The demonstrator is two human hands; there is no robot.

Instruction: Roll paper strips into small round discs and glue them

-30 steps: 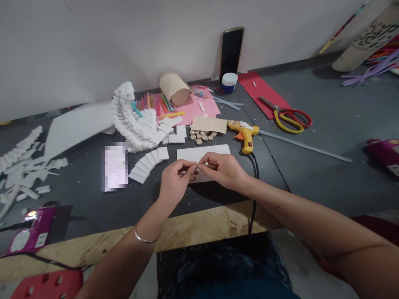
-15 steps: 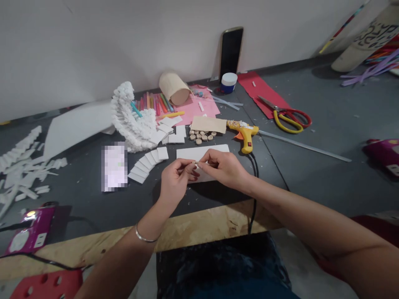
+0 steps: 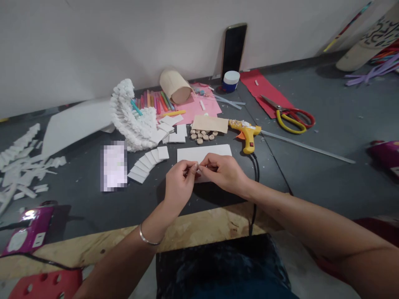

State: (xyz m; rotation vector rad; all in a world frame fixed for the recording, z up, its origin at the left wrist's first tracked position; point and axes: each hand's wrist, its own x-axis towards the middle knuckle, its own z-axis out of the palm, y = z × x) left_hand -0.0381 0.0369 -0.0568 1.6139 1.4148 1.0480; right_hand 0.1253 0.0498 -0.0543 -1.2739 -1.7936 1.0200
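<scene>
Both hands meet with pinched fingertips over a white rectangular card (image 3: 204,153) on the dark table. My left hand (image 3: 181,182) and my right hand (image 3: 226,174) are closed around something tiny that their fingers hide. Just beyond the card lie several small round beige coils (image 3: 204,136), partly under a beige paper strip (image 3: 210,123). A yellow hot glue gun (image 3: 247,136) rests to the right, with a glue stick (image 3: 305,146) stretching out behind it. Left of the card, white square pieces (image 3: 148,164) overlap in a fan.
A white fluffy curved model (image 3: 129,120) stands at the back left. Scissors (image 3: 288,116) lie by red paper (image 3: 264,91). A phone (image 3: 233,52) leans on the wall behind a blue jar (image 3: 230,82). White paper scraps (image 3: 28,170) and a purple power strip (image 3: 29,228) occupy the left.
My hands stay together over the card, fingertips now pinched closer, and the small pale bit seen between them before is hidden. The whole view has shifted slightly.
</scene>
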